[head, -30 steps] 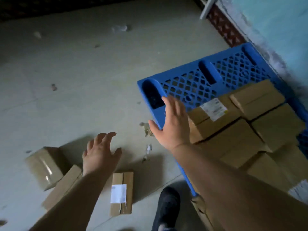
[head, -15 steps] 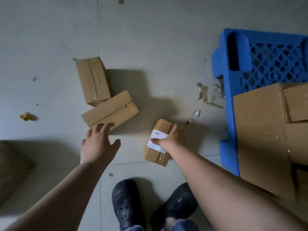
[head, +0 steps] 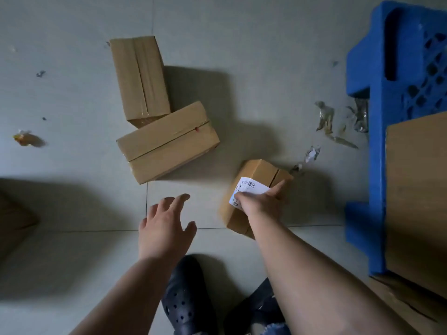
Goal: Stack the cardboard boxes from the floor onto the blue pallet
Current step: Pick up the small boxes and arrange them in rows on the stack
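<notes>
My right hand (head: 262, 205) grips the labelled cardboard box (head: 254, 189), blue pallet (head: 362, 165) lying rightward, left hand (head: 167, 228) spread, holding nothing.

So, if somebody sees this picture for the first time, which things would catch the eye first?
Probably the right hand, low in the middle, gripping a small brown cardboard box with a white barcode label, tilted over the grey floor. Next, the bright blue plastic pallet on the right edge, with cardboard on it. Then two longer taped cardboard boxes touching at upper centre, the open left hand spread below them.
</notes>
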`<state>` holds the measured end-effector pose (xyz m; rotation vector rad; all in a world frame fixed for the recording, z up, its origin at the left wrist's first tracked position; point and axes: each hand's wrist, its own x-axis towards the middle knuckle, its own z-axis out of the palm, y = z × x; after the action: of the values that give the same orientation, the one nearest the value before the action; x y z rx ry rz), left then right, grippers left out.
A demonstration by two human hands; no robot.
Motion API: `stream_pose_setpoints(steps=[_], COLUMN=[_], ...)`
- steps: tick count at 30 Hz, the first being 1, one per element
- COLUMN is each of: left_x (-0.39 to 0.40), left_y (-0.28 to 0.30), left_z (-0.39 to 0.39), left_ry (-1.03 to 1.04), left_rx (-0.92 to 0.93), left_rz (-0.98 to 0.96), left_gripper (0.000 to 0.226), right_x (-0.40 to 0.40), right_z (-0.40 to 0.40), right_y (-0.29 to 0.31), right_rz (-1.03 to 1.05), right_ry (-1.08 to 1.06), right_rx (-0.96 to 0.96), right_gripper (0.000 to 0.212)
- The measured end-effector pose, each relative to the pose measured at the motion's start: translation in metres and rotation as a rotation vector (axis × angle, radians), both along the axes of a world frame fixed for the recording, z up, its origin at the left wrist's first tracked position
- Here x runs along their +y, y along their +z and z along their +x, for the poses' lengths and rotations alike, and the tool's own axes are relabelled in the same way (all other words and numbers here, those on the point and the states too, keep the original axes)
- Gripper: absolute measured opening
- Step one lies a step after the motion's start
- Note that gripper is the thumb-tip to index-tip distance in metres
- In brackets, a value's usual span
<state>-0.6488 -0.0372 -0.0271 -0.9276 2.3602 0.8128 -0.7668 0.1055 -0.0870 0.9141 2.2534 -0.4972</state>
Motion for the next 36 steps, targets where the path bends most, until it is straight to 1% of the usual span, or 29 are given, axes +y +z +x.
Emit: stream_pose_setpoints(steps=[2, 4, 8, 13, 15, 18, 23, 29, 31, 33, 36], left_x=[0.001, 0.005, 0.013, 0.032, 0.041, 0.058, 0.106, 0.201, 0.238, 0.274, 0.322], left_y=[0.004, 0.013, 0.046, 0.113, 0.144, 0.192, 0.266, 0.330, 0.345, 0.355, 0.364], left_z=[-0.010, -0.024, -0.061, -0.113, -0.132, -0.162, -0.211, -0.253, -0.261, -0.266, -0.272], left_ry=[-0.021, -0.034, -0.100, -0.171, -0.212, -0.327, -0.465, -0.620, -0.663, -0.702, -0.776], left_rx=[-0.001, 0.000, 0.035, 0.084, 0.109, 0.154, 0.265, 0.392, 0.413, 0.425, 0.437], left_rz=[-0.001, 0.003, -0.023, -0.038, -0.028, -0.048, -0.056, -0.036, -0.031, -0.017, 0.010], left_gripper=[0.058, 0.059, 0.062, 0.063, 0.062, 0.060, 0.058, 0.058, 0.058, 0.059, 0.058], right_x=[0.001, 0.000, -0.008, 0.004, 0.016, 0.044, 0.124, 0.250, 0.296, 0.344, 0.410], right_z=[-0.007, -0.015, -0.044, -0.100, -0.124, -0.162, -0.212, -0.234, -0.234, -0.231, -0.219], right_y=[0.009, 0.024, 0.069, 0.147, 0.184, 0.245, 0.346, 0.454, 0.478, 0.494, 0.504], right_rz=[-0.021, -0.037, -0.089, -0.152, -0.174, -0.203, -0.243, -0.288, -0.259, -0.186, -0.067], right_ry=[-0.017, 0.012, 0.066, 0.125, 0.098, 0.018, -0.138, -0.296, -0.360, -0.444, -0.581], right_rx=[0.004, 0.000, 0.031, 0.170, 0.236, 0.326, 0.520, 0.715, 0.769, 0.805, 0.829], right_gripper=[0.123, 0.121, 0.120, 0.116, 0.117, 0.118, 0.117, 0.119, 0.121, 0.120, 0.117])
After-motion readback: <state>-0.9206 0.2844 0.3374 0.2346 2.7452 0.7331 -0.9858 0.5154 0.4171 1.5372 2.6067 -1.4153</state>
